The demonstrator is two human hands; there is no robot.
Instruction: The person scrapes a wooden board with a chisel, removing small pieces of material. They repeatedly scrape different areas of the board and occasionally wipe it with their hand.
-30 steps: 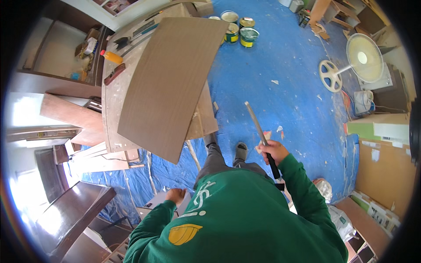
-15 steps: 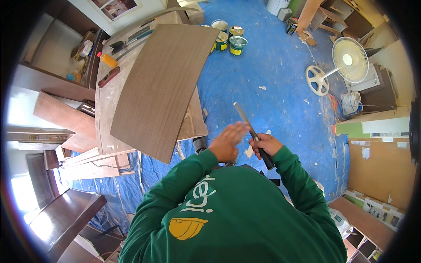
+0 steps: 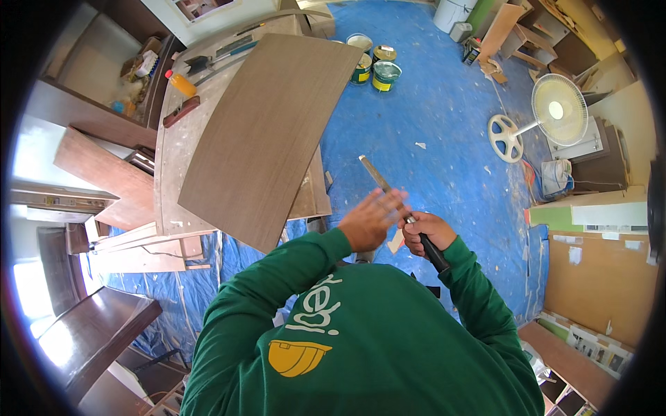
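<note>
My right hand is closed round the lower part of a hand tool. The tool has a long, narrow, flat metal blade, like a file, and a black handle. Its tip points away from me and to the left. My left hand lies against the blade, fingers stretched out and smeared by motion; it does not grip the tool. Beyond it to the left, a large brown wood-grain panel rests on a worktable, overhanging the near edge.
On the table are an orange bottle, a hand plane and several long tools. Paint cans stand on the blue floor sheet. A white fan is at the right; wooden boards lean at the left.
My left hand has shifted over the blade. My right hand and the tool have moved slightly to the right, with the blade tilted further left. The whole view has shifted a little.
</note>
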